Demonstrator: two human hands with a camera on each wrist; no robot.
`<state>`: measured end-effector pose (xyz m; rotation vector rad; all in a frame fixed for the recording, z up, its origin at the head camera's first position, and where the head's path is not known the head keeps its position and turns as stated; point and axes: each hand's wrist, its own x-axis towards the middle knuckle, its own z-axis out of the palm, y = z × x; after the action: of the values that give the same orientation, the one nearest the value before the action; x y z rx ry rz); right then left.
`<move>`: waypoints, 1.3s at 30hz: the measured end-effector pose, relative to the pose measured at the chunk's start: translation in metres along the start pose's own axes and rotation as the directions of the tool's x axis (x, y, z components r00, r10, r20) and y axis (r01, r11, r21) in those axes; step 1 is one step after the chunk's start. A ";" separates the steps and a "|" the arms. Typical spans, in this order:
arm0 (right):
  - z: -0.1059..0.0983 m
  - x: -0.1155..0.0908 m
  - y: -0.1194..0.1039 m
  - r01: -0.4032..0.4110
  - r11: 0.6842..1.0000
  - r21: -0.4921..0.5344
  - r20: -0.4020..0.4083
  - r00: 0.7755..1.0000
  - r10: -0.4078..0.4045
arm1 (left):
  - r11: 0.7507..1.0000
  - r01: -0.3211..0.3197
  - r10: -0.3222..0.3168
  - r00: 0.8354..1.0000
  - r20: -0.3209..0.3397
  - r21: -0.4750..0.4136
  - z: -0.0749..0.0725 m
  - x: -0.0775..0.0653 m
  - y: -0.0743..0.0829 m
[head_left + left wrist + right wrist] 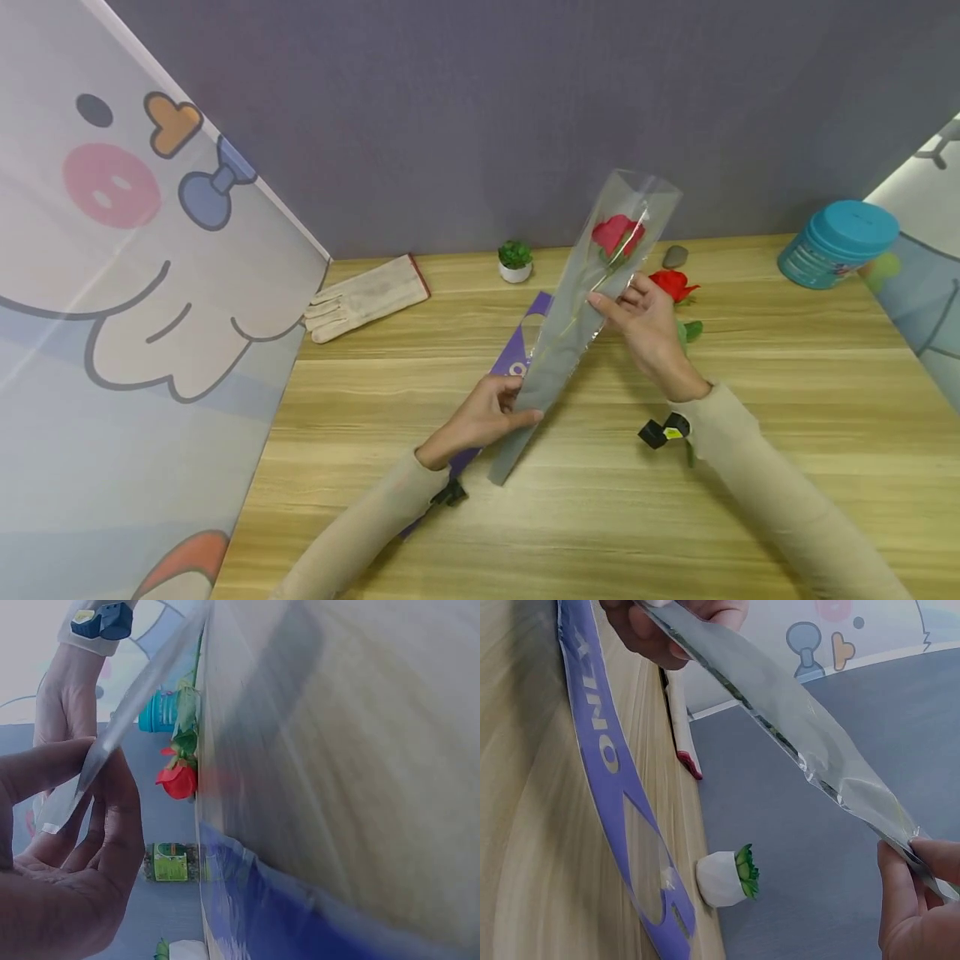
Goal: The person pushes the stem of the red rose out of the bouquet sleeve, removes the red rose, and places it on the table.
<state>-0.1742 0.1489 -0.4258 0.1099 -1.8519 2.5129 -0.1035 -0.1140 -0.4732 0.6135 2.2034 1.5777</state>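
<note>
Both hands hold a long flower sleeve [555, 333], grey with a clear front, slanting above the table. Inside its wide upper end shows a pinkish-red rose [617, 233] with a thin stem. My left hand [480, 414] pinches the sleeve near its narrow lower end, thumb on the front. Higher up, my right hand [651, 327] pinches its right edge between thumb and fingers, also visible in the right wrist view. Beneath the sleeve lies a purple printed wrapper [604, 742], partly covered. A second, red rose [178, 780] with green leaves lies on the table, partly hidden behind my right hand in the head view.
At the back of the wooden table stand a small potted plant [515, 261] and a grey stone [675, 257]. A white work glove [371, 297] lies left, a turquoise tub [836, 246] stands right. The left wrist view shows a green-labelled jar [171, 862].
</note>
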 end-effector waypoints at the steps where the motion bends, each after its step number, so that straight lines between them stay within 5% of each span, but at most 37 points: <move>1: 0.000 0.000 0.000 -0.002 1.000 -0.005 -0.001 1.000 0.002 | 1.000 -0.007 0.007 1.000 -0.005 0.002 0.000 0.000 0.001; 31: 0.013 -0.010 0.014 -0.013 0.999 -0.043 0.023 1.000 0.014 | 0.980 0.043 -0.050 0.998 -0.033 -0.195 0.008 0.010 0.011; 39: 0.018 -0.010 0.018 0.002 0.997 -0.072 0.011 1.000 -0.001 | 0.981 0.053 -0.061 0.997 -0.039 -0.186 0.009 0.012 0.009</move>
<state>-0.1645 0.1271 -0.4384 0.1245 -1.9434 2.4453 -0.1078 -0.0977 -0.4674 0.4611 2.0553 1.7560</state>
